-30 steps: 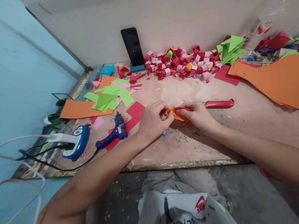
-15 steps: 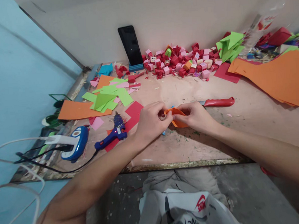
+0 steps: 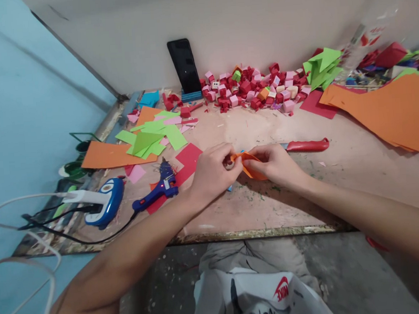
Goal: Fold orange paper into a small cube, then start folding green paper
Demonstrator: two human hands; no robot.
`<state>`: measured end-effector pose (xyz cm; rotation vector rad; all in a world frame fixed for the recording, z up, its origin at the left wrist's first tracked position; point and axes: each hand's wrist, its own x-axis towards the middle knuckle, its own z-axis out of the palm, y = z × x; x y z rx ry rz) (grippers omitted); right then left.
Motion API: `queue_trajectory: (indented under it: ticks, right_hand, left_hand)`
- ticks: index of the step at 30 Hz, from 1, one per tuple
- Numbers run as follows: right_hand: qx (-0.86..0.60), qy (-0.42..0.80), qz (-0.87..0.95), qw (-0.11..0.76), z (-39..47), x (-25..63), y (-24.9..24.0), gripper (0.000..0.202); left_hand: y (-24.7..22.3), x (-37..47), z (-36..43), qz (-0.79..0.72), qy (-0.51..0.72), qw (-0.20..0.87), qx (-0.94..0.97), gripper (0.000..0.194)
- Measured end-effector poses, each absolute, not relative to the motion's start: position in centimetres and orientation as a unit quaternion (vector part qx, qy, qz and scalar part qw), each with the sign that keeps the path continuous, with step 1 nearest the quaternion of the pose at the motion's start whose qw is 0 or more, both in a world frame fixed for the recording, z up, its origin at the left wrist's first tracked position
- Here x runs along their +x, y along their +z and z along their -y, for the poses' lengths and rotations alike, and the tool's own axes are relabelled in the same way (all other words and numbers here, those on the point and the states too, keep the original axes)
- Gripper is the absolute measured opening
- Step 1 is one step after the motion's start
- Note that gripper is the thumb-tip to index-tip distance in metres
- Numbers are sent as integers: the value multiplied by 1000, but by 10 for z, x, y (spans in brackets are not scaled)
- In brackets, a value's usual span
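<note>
Between my two hands is a small piece of orange paper, bent and partly hidden by the fingers. My left hand pinches its left edge with thumb and forefinger. On the other side my right hand grips the paper's right part, fingers closed over it. Just behind the right hand lies a knife with a red handle, its blade mostly covered by that hand. To the left of my left hand, a red paper piece lies beside a blue glue gun.
Along the wall sits a heap of small red and pink paper cubes, beside a phone on a stand. Green paper strips lie left, large orange sheets right. A blue-and-white power adapter with cables stands at the left edge.
The orange paper has bent and tilted a little more between my fingers. Both hands keep nearly the same place, and the view has shifted slightly.
</note>
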<state>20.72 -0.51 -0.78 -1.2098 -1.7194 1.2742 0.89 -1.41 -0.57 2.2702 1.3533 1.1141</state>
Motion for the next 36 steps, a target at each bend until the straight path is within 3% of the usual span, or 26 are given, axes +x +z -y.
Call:
queue_trajectory:
  ticks: [20, 26, 33, 36]
  right_hand:
    - [-502, 424, 667, 351, 12, 207, -7, 24]
    - [-455, 596, 520, 409, 8, 211, 1, 42]
    - [-390, 715, 414, 407, 0, 211, -8, 22]
    - [-393, 723, 394, 409, 0, 211, -10, 12]
  left_hand:
    - [-4, 7, 15, -449, 362, 117, 808, 13]
    - [9, 0, 12, -460, 388, 145, 785, 11]
    - [10, 0, 9, -454, 408, 298, 734, 12]
    - [5, 1, 8, -449, 398, 284, 748, 10]
